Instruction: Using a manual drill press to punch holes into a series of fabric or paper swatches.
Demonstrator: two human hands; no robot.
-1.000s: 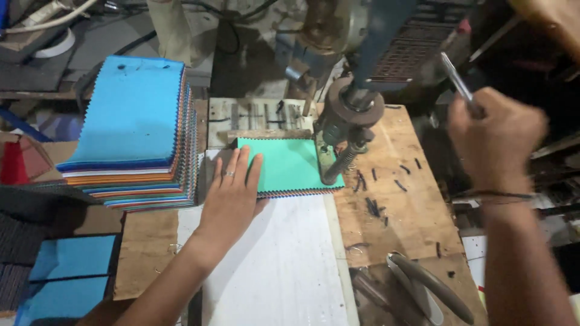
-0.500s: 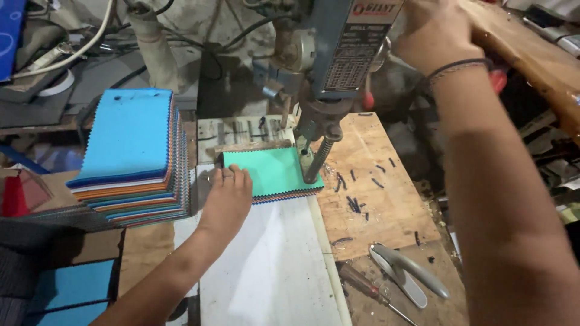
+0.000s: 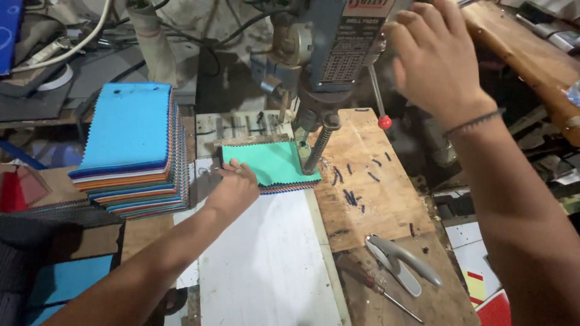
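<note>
On the drill press table [image 3: 241,124], a small green-topped swatch stack [image 3: 272,164] lies flat beneath the spindle [image 3: 317,145]. My left hand [image 3: 232,188] rests at the stack's near-left corner, fingers flattened and pressing on its left edge, not curled around it. The stack lies up and to the right of those fingers; its long axis runs left to right, parallel to the table's front. The left hand is much the nearer one.

My right hand [image 3: 435,57] is raised beside the drill press head [image 3: 344,42], well apart from the stack. Its fingers are loosely curled near the feed lever [image 3: 379,96] with the red knob; I cannot tell whether they grip anything.

Edges: the stack's zigzag front edge overhangs onto the white board [image 3: 266,265]. A tall stack of coloured swatches [image 3: 133,151] stands just left of my left hand, limiting room there. To the right, the wooden board [image 3: 374,181] carries scattered dark chips; scissors [image 3: 402,262] lie near its front.
</note>
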